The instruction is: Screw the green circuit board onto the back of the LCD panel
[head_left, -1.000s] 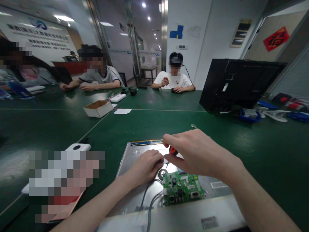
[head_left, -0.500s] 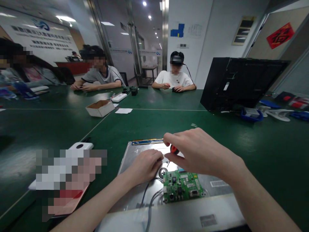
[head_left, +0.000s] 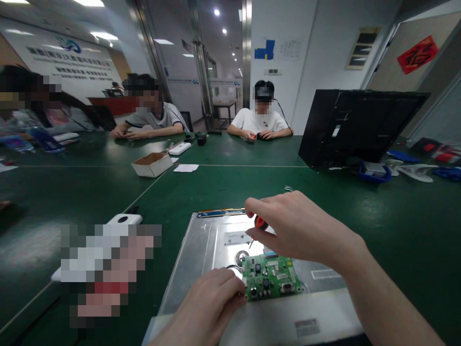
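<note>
A metal display panel [head_left: 187,269] lies in front of me, with a green circuit board [head_left: 272,276] on it. My right hand [head_left: 284,226] is closed round a red and black screwdriver [head_left: 260,222], whose thin tip points down above the board's upper left edge. My left hand [head_left: 216,298] is at the board's left edge, fingers bent together near a cable [head_left: 234,267]; what its fingertips grip, if anything, is hidden. A round metal disc [head_left: 242,258] sits beside the board's upper left corner.
A white device [head_left: 126,219] lies at the left. Farther back are an open cardboard box [head_left: 153,165], a white paper [head_left: 186,168], a black monitor [head_left: 360,127] and a blue tray [head_left: 374,177]. Several people sit across the green table [head_left: 230,185].
My left hand has moved down toward me, from above the disc to the board's left edge, uncovering a label on the panel. My right hand keeps the screwdriver in nearly the same place.
</note>
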### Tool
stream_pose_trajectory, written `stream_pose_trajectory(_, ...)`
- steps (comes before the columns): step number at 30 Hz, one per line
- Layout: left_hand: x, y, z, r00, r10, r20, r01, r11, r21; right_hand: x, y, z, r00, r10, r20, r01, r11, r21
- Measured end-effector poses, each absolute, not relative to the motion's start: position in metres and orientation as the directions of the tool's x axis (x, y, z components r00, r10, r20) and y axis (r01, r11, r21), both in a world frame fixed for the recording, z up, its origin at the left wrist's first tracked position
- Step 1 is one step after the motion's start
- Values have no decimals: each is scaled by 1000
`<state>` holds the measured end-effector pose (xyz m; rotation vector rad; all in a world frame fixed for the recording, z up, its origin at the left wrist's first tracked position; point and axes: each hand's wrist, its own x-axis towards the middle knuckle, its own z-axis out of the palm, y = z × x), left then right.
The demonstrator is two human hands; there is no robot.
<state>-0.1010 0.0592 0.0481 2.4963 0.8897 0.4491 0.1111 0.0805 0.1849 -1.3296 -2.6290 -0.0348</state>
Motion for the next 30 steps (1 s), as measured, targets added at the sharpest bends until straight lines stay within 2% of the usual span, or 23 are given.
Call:
stream_pose_trajectory(3,-99,55,40,739,649,182,492,-704,512,110,79,185,-576,798,180,802,593,-63)
stream_pose_trajectory(10,-91,57,17,708,612,353,494,-785,373,111,81,184,-583,794,174,797,600,-72)
stream_pose_trajectory(16,-96,52,13,687,588,427,483,-808,336,111,81,182,-584,793,177,796,601,-67)
stream_pose_trajectory(24,-99,48,15,681,597,425,472,-801,368,108,83,183,-597,786,160,780,615,-111)
stream_pose_trajectory(30,-98,47,19,695,617,370,483,-781,396,107,76,187,-639,754,148,739,656,-151)
